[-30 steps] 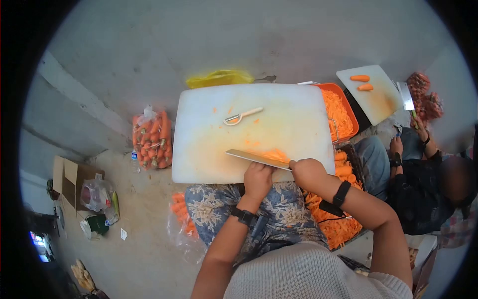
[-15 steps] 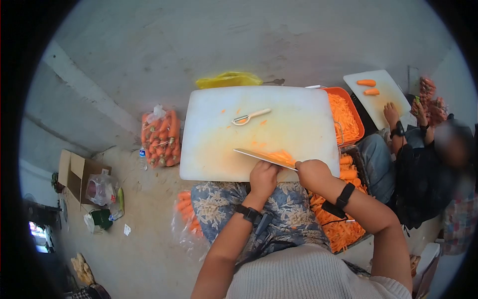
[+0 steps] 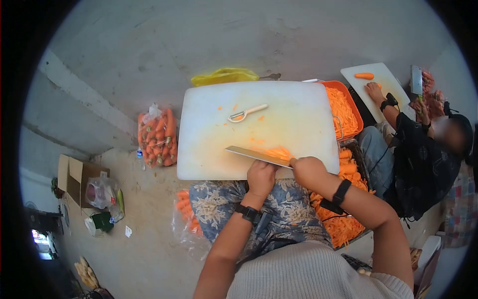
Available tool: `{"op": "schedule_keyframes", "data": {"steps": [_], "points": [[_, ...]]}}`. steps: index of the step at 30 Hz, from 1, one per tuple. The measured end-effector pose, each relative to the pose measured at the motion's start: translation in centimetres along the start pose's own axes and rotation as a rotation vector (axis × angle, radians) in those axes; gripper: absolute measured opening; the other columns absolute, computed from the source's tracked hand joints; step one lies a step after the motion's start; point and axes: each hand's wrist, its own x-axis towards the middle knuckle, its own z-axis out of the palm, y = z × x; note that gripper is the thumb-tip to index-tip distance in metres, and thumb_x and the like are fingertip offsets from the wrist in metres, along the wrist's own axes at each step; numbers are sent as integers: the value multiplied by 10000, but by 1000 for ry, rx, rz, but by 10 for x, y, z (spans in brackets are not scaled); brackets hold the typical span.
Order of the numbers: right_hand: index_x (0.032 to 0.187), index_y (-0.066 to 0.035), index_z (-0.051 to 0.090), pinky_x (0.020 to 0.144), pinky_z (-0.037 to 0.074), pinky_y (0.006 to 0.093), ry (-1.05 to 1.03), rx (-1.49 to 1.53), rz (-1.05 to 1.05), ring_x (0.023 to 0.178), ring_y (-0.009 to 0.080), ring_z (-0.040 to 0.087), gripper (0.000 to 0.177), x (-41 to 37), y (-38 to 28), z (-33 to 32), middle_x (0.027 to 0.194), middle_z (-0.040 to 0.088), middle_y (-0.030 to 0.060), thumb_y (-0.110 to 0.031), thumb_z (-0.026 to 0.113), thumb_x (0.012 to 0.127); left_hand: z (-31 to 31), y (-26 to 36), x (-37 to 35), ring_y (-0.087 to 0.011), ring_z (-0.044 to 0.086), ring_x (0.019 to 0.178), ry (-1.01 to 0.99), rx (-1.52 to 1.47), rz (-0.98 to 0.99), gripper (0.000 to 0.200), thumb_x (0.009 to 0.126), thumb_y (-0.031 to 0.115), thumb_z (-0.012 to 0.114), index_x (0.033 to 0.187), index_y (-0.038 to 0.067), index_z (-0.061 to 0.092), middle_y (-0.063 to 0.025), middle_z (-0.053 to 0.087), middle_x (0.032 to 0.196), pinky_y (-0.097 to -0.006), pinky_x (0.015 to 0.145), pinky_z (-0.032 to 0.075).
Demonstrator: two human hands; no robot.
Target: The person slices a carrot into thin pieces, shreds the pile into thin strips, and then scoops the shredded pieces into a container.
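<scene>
My right hand is wrapped around the handle of a broad-bladed knife, low over the near edge of a white cutting board. My left hand is curled on the near side of the blade, close against it; whatever its fingers hold is hidden. Thin orange carrot slices lie along the blade's far side. Farther back on the board rests a peeler with a pale handle, among small carrot scraps.
Right of the board are an orange tub of carrot shreds and a dark crate with carrot pieces. Beyond, a co-worker holds a cleaver at another board. Bagged carrots and a cardboard box stand left.
The knife, still in my right hand, shows more of its blade face now. The co-worker's cleaver has come into clear view, raised, and their other hand has moved onto a carrot.
</scene>
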Motion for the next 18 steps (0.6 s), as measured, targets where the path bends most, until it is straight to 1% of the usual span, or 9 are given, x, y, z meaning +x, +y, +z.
{"op": "schedule_keyframes", "data": {"steps": [2, 4, 9, 10, 14, 17, 18], "points": [[822, -17, 639, 605, 523, 438, 28, 22, -28, 669, 352, 656, 109, 7, -2, -2, 686, 647, 173, -56, 605, 726, -3, 1, 4, -316, 609, 826, -7, 3, -7, 165, 677, 64, 724, 842, 70, 715, -98, 650, 865, -400, 705, 507], [802, -19, 636, 607, 523, 439, -34, 9, -41, 668, 358, 656, 93, 6, -6, -14, 685, 646, 176, -55, 600, 725, -6, -1, 4, -316, 606, 816, -7, -44, 22, 155, 668, 58, 720, 822, 67, 716, -96, 648, 855, -402, 698, 504], [787, -22, 637, 607, 524, 442, -88, -29, 24, 665, 356, 656, 79, -38, 5, -43, 693, 647, 184, -60, 602, 727, 0, -3, 4, -318, 605, 809, 14, -21, 39, 161, 661, 40, 708, 819, 71, 718, -98, 648, 855, -401, 700, 506], [791, -21, 640, 605, 524, 442, -96, -29, 54, 664, 353, 657, 82, -43, 8, -42, 693, 647, 186, -58, 598, 730, 0, -3, 4, -319, 607, 811, 12, -27, 37, 159, 662, 34, 704, 816, 73, 717, -99, 648, 857, -401, 704, 507], [815, -17, 642, 601, 525, 444, -104, -41, 64, 662, 348, 659, 101, -32, 7, -22, 697, 649, 184, -54, 586, 740, 2, -3, 1, -320, 612, 819, 29, -41, 39, 145, 665, 36, 705, 805, 73, 714, -101, 649, 862, -401, 702, 509], [813, -13, 640, 596, 524, 444, -42, -3, 45, 660, 351, 658, 100, -9, 4, -7, 698, 651, 177, -44, 578, 742, -2, -2, 3, -320, 616, 832, -3, 2, 33, 139, 669, 40, 708, 804, 73, 711, -101, 651, 865, -404, 694, 511], [823, -13, 640, 565, 514, 440, -16, -6, 0, 617, 342, 645, 101, -4, 1, -4, 674, 644, 177, -71, 590, 757, -4, -2, 3, -319, 616, 834, 8, -13, 48, 149, 668, 41, 709, 813, 75, 711, -100, 651, 866, -404, 690, 511]]}}
